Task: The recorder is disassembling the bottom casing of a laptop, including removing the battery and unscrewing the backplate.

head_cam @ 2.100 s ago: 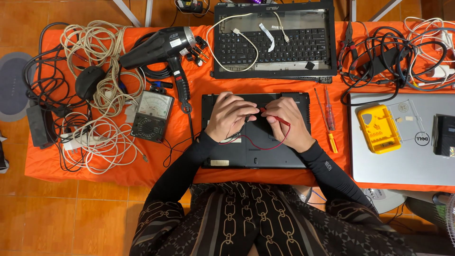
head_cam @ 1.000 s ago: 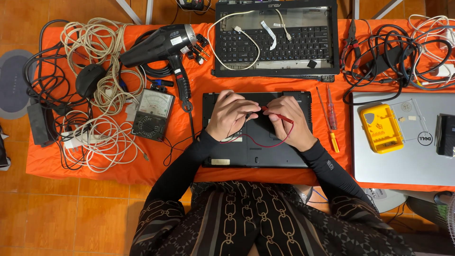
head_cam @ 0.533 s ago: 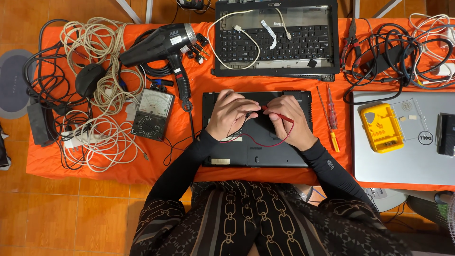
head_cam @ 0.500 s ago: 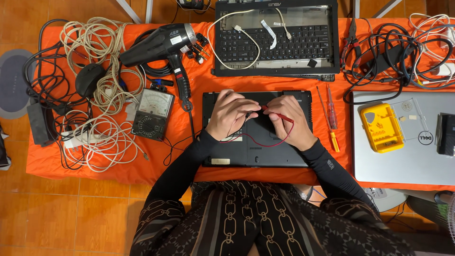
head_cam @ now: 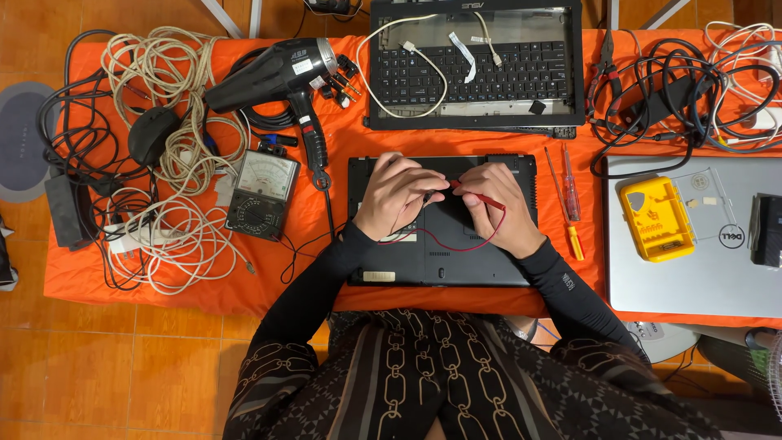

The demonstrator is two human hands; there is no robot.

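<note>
Both hands met at centre frame over the upturned black laptop base, whose long axis ran left to right across the orange surface. The left hand appeared closed on a dark probe, its tip hidden; the right hand was clamped on the red probe, pointing left toward its partner. The red lead looped below the wrists. Screwdrivers lay just right of the base, the analogue meter well left.
</note>
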